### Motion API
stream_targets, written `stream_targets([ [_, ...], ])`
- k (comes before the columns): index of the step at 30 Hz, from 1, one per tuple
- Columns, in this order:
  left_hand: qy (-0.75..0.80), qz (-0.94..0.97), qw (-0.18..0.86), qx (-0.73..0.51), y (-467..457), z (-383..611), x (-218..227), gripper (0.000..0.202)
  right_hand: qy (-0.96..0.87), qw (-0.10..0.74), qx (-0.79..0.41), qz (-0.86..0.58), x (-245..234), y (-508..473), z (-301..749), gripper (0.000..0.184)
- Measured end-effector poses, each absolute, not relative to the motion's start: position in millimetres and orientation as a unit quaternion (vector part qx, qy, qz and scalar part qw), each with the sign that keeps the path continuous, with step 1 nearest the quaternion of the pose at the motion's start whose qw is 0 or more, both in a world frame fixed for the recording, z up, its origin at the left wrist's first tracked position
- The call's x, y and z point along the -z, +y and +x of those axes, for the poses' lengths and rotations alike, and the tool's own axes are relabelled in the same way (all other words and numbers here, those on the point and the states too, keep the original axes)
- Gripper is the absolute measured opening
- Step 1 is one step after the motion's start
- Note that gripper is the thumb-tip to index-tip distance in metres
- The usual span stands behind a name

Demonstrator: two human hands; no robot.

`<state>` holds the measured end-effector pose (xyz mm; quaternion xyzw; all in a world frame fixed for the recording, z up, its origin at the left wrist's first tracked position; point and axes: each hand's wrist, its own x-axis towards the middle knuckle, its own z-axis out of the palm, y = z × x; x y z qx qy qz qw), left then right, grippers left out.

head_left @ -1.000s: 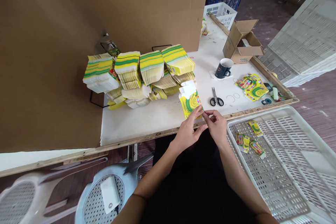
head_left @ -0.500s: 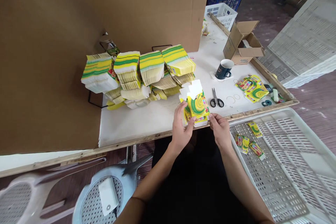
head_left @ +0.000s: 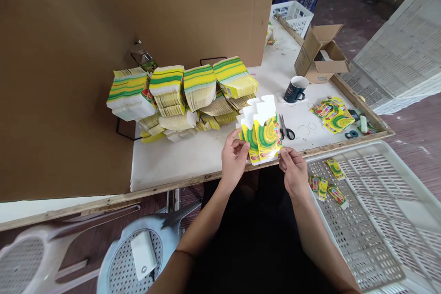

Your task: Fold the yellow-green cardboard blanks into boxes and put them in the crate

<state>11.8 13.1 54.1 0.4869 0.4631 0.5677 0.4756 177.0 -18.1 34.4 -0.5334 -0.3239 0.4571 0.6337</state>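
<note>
Both my hands hold a thin bundle of flat yellow-and-green carton blanks (head_left: 263,135) upright above the white table's (head_left: 193,156) front edge. My left hand (head_left: 233,158) grips the bundle's left side with curled fingers. My right hand (head_left: 292,170) pinches its lower right corner. White flaps stick up at the top of the bundle. Behind it lie tall stacks of the same blanks (head_left: 182,96).
Scissors (head_left: 285,129), a dark mug (head_left: 295,89), an open cardboard box (head_left: 322,55) and loose blanks (head_left: 332,115) lie on the table's right. A white perforated tray (head_left: 379,211) with three small folded packs stands at right. A big cardboard sheet (head_left: 103,55) walls the back left. Plastic chairs (head_left: 138,252) stand below.
The bundle of blanks came up off the table and now stands upright between both hands. My left hand shifted from under it to its left side.
</note>
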Motion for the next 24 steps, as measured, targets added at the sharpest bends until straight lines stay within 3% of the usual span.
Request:
stream_targets([
  [5,0.54,0.556,0.295,-0.559,20,7,-58,0.049,-0.305,0.644,-0.466,-0.524,-38,-22,180,0.039],
  [7,0.5,0.551,0.35,-0.569,18,7,-63,0.051,-0.3,0.641,-0.486,-0.512,-43,-26,179,0.04],
  [11,0.304,0.502,0.642,-0.492,11,8,-71,0.067,-0.318,0.596,-0.561,-0.479,-52,-33,178,0.038],
  [13,0.243,0.479,0.714,-0.449,9,7,-74,0.074,-0.332,0.567,-0.593,-0.465,-53,-36,178,0.037],
  [16,0.211,0.466,0.745,-0.428,6,9,-76,0.077,-0.361,0.554,-0.584,-0.471,-52,-40,178,0.034],
  [24,0.271,0.426,0.716,-0.483,3,23,-66,0.056,-0.507,0.531,-0.35,-0.582,-55,-48,176,0.035],
])
